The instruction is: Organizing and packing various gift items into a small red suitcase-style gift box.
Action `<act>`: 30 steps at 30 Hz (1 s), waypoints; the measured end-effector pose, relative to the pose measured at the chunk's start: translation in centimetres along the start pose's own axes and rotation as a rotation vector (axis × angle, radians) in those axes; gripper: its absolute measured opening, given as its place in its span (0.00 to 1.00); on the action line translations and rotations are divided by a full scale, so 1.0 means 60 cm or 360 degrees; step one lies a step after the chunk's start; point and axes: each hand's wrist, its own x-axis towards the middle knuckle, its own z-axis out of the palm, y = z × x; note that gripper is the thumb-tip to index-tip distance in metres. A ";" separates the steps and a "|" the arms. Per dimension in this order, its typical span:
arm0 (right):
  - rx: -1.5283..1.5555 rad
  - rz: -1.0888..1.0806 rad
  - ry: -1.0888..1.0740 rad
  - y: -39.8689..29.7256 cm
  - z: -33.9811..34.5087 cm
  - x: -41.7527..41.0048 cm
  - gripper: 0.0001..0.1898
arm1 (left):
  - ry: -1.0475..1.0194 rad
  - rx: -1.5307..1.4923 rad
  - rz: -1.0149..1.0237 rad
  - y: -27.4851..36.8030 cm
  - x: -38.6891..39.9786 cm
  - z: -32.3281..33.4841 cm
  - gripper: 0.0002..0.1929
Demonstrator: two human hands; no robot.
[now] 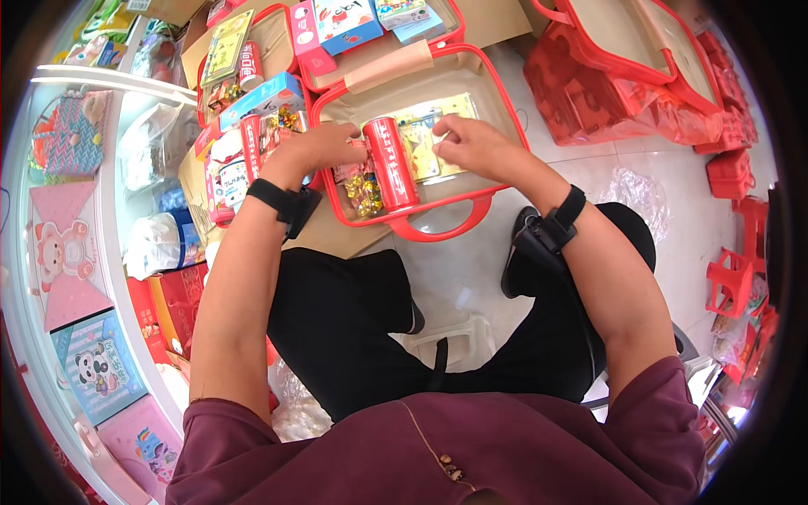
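Observation:
In front of me lies an open red-rimmed gift case (435, 235) with its handle towards me. A red drink can (391, 164) lies in it, with gold-wrapped candies (363, 194) to its left and a flat yellow cartoon-printed pack (451, 165) to its right. My left hand (328, 146) reaches over the case's left rim, fingertips beside the can and above the candies; whether the fingers grip anything cannot be told. Over the yellow pack is my right hand (470, 144), fingers curled and slightly apart, with nothing visible between them.
On the left, another filled case holds a slim red can (250, 146) and a blue box (262, 101). More boxes (346, 25) lie in a case at the top. Red cases (631, 44) are piled at the upper right. Crumpled clear plastic (634, 202) lies on the floor.

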 end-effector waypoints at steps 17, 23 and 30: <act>0.0196 0.0241 0.0105 -0.015 0.128 0.044 0.45 | 0.0342 -0.0093 0.0024 0.012 -0.005 0.037 0.36; 0.1529 0.0236 -0.0327 -0.050 0.063 0.026 0.24 | 0.0248 -0.0641 0.0014 0.009 -0.039 -0.004 0.26; 0.1659 0.0168 -0.0188 -0.078 0.013 0.000 0.24 | 0.0423 -0.1060 -0.0040 -0.042 -0.109 -0.089 0.22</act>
